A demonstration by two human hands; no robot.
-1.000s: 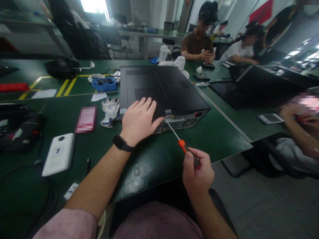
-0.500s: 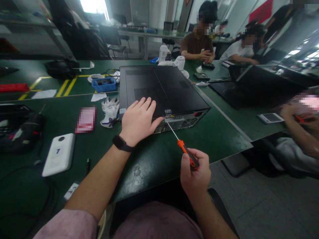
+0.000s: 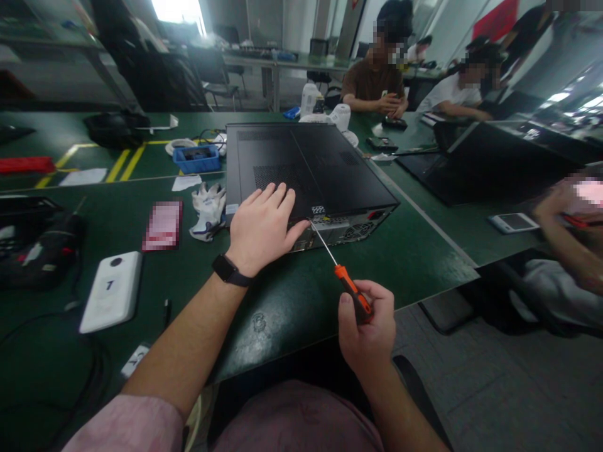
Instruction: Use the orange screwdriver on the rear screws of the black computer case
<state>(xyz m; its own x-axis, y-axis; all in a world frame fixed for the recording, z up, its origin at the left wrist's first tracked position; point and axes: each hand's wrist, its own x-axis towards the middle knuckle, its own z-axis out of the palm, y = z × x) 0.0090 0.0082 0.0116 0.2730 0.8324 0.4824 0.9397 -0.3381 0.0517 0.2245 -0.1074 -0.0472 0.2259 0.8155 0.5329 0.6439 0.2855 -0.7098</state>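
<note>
A black desktop computer case (image 3: 325, 166) lies on its side on the green table (image 3: 414, 251), its rear panel facing me. My left hand (image 3: 261, 229) rests flat on the case's top panel near the rear edge, fingers spread; a black watch sits on that wrist. My right hand (image 3: 367, 326) grips the orange-and-black handle of a screwdriver (image 3: 346, 282). Its thin shaft slants up and left, and the tip touches the top rear edge of the case beside my left thumb.
White gloves (image 3: 208, 210), a blue parts tray (image 3: 196, 159), a white box marked 1 (image 3: 112, 292) and black tools lie to the left. A second open case (image 3: 490, 166) and a phone (image 3: 513, 222) are on the right. Other people sit at the far and right sides.
My right hand has shifted slightly left and up with the screwdriver, its grip turning on the handle. The left hand and the case stay put. The neighbour's arm at right moved a little.
</note>
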